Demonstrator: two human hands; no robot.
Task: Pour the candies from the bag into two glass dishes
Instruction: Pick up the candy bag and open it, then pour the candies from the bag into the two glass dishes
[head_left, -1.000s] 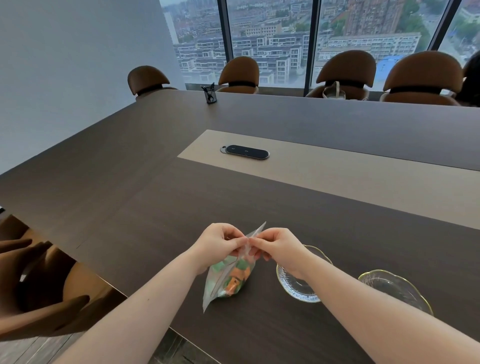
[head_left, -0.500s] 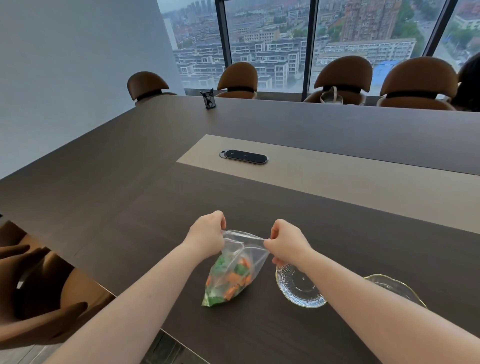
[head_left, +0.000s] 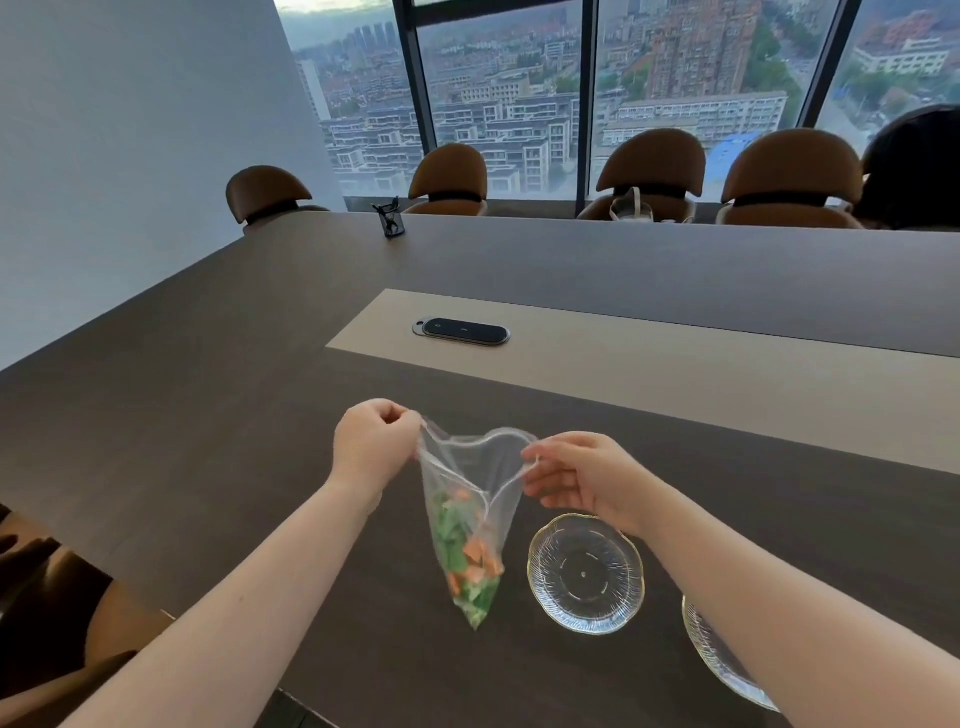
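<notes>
Fingers (head_left: 410, 441) of both hands pinch bag (head_left: 470, 499) rim, mouth wide open w/ candies (head_left: 467, 561).

Our right forearm (head_left: 769, 613) covers much of the second dish (head_left: 719, 657), at five o'clock from the first dish (head_left: 586, 574). We cannot count the candies (head_left: 470, 561) bunched in the bag (head_left: 467, 483).

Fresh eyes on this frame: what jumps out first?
The clear plastic zip bag of green and orange candies, hanging front and centre over the dark wooden table, its mouth pulled open between the left hand and the right hand. Next, the empty gold-rimmed ribbed glass dish just right of the bag, with a second glass dish half hidden under the right forearm.
</notes>
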